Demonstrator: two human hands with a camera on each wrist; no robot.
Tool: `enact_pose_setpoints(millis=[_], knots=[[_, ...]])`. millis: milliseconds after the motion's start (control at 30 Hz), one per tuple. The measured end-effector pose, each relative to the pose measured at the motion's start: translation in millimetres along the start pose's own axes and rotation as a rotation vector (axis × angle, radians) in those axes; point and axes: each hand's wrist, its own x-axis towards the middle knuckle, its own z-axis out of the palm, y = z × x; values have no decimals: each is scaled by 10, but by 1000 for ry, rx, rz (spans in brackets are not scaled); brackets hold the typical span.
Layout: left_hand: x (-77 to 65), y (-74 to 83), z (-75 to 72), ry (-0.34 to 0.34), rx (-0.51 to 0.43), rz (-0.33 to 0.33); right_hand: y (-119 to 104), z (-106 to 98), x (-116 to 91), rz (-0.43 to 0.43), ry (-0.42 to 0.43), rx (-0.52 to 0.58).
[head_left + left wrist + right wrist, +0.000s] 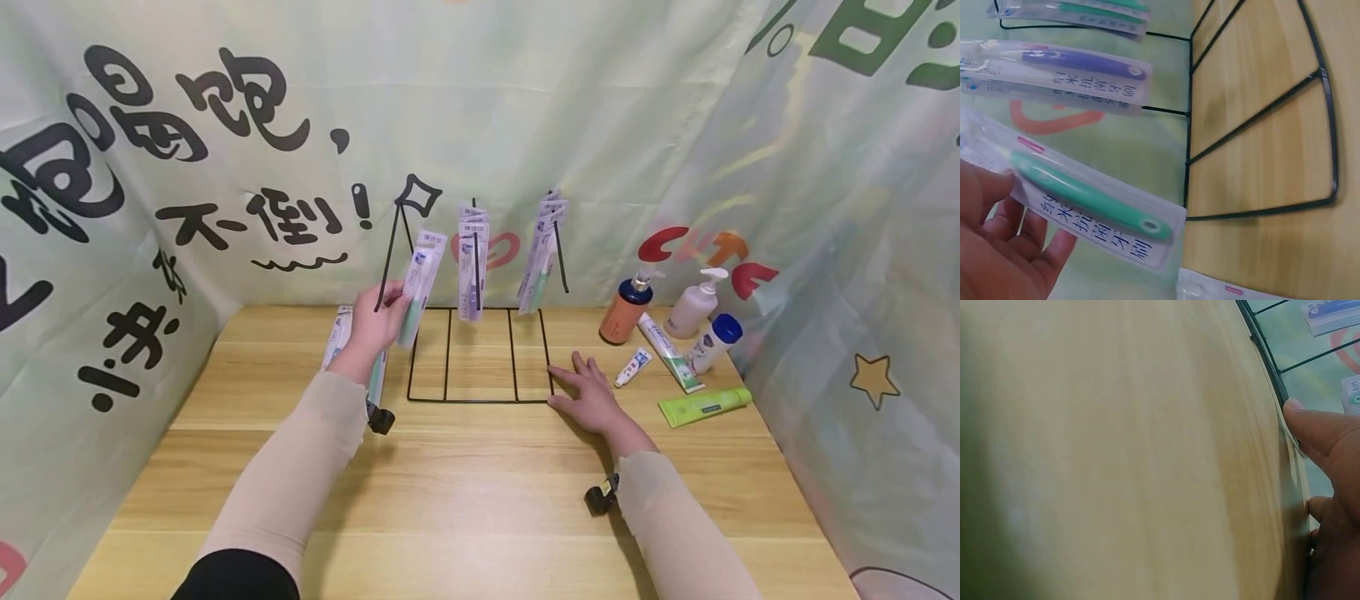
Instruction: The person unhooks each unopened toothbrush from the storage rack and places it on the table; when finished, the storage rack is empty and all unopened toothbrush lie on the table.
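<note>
Between thumb and fingers, my left hand (373, 323) pinches a packaged toothbrush (424, 275) with a green handle (1088, 194). It is held upright beside the left prong of a black wire display rack (480, 402). Packaged toothbrushes with purple handles (472, 258) hang on the middle prong, and green-handled packs (542, 250) hang on the right one. At the base's front right corner, my right hand (591, 398) rests with fingers spread, its thumb (1310, 422) against the wire. More toothbrush packs (340, 333) lie on the table, partly hidden behind my left wrist.
To the right stand an orange pump bottle (619, 312), a pale pump bottle (693, 304) and a white bottle with a blue cap (712, 343). Toothpaste tubes (670, 352), one of them small (633, 367), and a green tube (705, 407) lie near them. A printed cloth (585, 108) hangs behind.
</note>
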Motion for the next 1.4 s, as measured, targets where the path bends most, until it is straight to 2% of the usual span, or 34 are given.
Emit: enact_pose_setpoints(millis=[67,200,300,467,600,800,933,1067,1200,1400], knots=[[-46,-35,-19,-31,12,-30,0,7,2,-2,2,-1],[-152,-116,-76,-71,14,-137,-8,10,-2,-2,2,-7],[-233,-210,-138,-75,21,-198,-21,3,-7,-3,0,-9],[-331,-404,-289,-56,10,-258,-27,-8,-9,2,0,-11],[-361,-529,-503,-31,-22,-356,-5,0,1,9,1,-13],[-342,-796,-955,8,-12,-499,31,18,17,4,-2,-13],[-342,-965,-1204,39,39,-550,31,16,19,4,-3,-10],[-343,-1077,-1328,33,98,-567,32,5,14,4,-2,-11],[-319,-1185,-1372,-6,141,-581,27,7,16,4,-6,-6],[-236,-1339,-1360,-47,226,-552,18,10,17,10,-6,-2]])
